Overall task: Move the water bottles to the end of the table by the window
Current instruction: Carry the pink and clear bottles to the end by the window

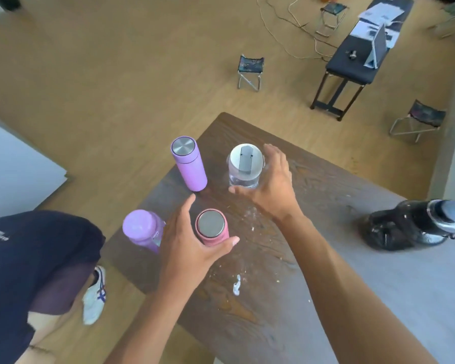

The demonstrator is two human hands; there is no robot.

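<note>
Left hand [189, 240] wrapped around pink bottle [212, 228], right hand [271, 185] cupped around clear bottle [244, 166].

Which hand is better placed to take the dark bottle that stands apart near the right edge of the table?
The right hand, probably. The dark bottle stands to its right with bare table between them. The left hand is curled around the pink bottle and would need to cross the right arm.
</note>
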